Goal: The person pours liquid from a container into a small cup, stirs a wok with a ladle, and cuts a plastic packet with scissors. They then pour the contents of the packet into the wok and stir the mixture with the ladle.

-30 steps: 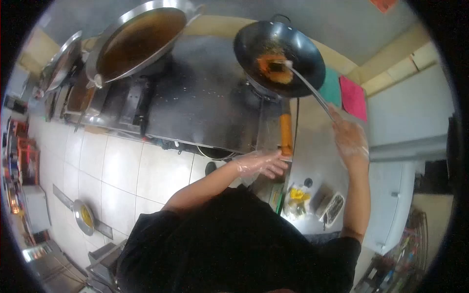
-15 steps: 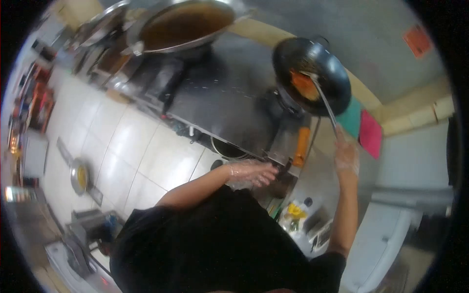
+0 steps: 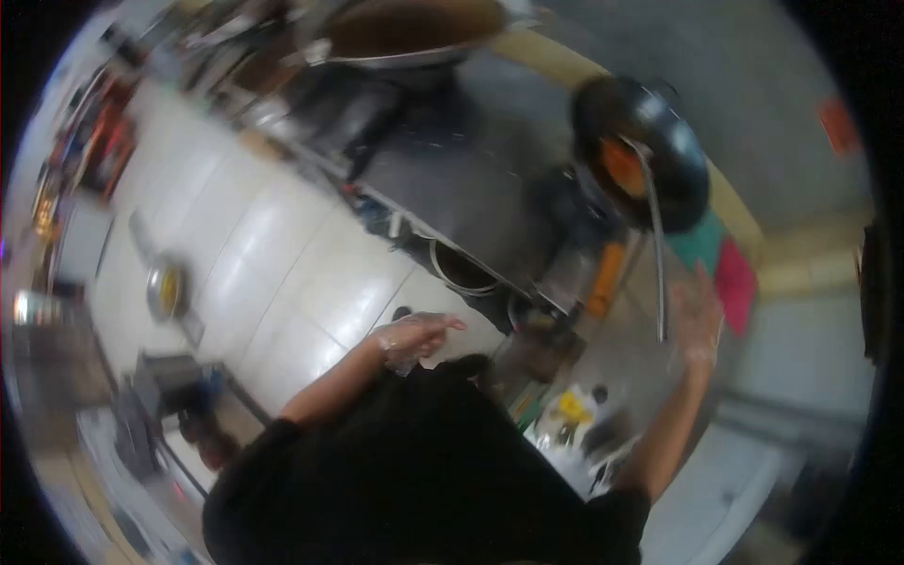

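A black wok (image 3: pixel 683 155) sits tilted on the stove, with orange-red food (image 3: pixel 621 168) inside. A long metal cooking utensil (image 3: pixel 656 245) rests in the wok, its handle sticking out toward me; its head is too blurred to name the kind. Beside the handle's end, my right hand (image 3: pixel 699 325), in a clear plastic glove, is apart from it with blurred fingers spread. My left hand (image 3: pixel 416 341), also gloved, hovers near my body in front of the stove. Its fingers are loosely extended and hold nothing.
A large pan of brown liquid (image 3: pixel 405 33) stands at the far end of the stove top (image 3: pixel 443 179). Below the stove's edge is a round pot (image 3: pixel 461 268). A small pan (image 3: pixel 168 287) shows at left above the tiled floor (image 3: pixel 273 254). Green and pink cloths (image 3: pixel 734 282) lie right of the wok.
My right hand has let go of the utensil's handle and opened. My left hand has drawn back toward the left. The whole view has shifted as my head moved.
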`<state>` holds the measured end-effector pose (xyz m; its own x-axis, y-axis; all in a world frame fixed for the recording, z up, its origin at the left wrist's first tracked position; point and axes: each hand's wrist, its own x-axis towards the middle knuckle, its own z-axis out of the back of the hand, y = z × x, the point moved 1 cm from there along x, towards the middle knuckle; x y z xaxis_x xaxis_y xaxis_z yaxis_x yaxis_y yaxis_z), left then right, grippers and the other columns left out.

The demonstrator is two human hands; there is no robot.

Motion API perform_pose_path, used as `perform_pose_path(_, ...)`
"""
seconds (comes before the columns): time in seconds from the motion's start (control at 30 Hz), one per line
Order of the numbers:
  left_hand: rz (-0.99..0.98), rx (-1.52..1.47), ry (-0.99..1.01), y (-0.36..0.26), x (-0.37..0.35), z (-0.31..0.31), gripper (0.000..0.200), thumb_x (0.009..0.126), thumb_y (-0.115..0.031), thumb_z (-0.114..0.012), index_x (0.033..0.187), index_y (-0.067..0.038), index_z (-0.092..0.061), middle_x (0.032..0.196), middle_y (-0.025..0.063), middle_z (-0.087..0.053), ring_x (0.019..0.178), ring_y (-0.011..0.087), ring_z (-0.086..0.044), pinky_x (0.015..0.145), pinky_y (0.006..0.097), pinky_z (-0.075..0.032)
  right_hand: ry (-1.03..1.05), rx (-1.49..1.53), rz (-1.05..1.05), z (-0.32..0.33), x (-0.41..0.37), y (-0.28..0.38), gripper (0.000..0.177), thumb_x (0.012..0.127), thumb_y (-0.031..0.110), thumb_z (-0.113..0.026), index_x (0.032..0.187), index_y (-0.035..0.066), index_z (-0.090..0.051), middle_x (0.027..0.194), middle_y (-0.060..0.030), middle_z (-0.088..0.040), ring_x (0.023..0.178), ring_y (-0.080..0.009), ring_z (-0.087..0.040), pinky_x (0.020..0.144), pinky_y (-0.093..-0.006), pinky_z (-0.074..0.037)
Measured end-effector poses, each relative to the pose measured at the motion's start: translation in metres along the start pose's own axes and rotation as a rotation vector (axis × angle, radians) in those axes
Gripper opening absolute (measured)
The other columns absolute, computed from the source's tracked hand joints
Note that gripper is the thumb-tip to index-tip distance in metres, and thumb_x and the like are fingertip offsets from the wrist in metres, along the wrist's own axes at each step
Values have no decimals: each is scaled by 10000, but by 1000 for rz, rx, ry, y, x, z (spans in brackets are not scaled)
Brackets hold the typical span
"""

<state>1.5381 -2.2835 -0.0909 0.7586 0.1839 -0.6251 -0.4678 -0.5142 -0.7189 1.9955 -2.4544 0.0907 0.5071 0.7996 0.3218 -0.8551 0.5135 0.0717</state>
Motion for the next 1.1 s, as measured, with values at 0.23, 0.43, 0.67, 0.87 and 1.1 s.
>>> perform_pose_path(0.23,-65,-321,-170,3,-2,49,552,1039,-502,-487,1046,9,-697,917,78,-639,776,189,-590,728,295,-504,-230,691,-308,48,-58,135,293,968,287,-680,1051,7,-683,950,-101,-711,874,-202,-674,852,-329,-519)
perform_pose_path(0.43,-66,-78,-98,-2,-6,117,366,975,-402,-651,1052,-48,-702,1040,57,-695,886,129,-642,737,234,-525,326,1306,-704,-69,-132,222,349,985,280,-656,1257,62,-630,992,-85,-716,809,-151,-672,657,-289,-563)
perform_pose_path(0.67,-953,747,149,-120,-67,9,120,866,-98,-767,957,-49,-707,994,104,-692,891,233,-679,800,342,-567,-653,2111,-1187,-112,-119,347,615,1011,491,-541,1521,193,-371,1376,-143,-518,1124,-279,-602,914,-427,-546)
perform_pose_path(0.87,-1049,795,249,-88,-43,-22,80,864,-59,-739,934,-23,-724,918,130,-707,858,304,-682,773,416,-557,-708,2108,-1449,-110,-162,328,1163,755,966,-314,1620,201,-172,1625,-129,-266,1477,-331,-238,1187,-614,64)
perform_pose_path(1.1,-1045,977,539,-78,-25,-80,128,889,-176,-735,904,-50,-728,889,159,-688,849,329,-662,775,401,-536,-781,2216,-1321,-118,-216,273,1044,854,888,-291,1595,152,-276,1614,-139,-307,1474,-341,-261,1204,-583,-71)
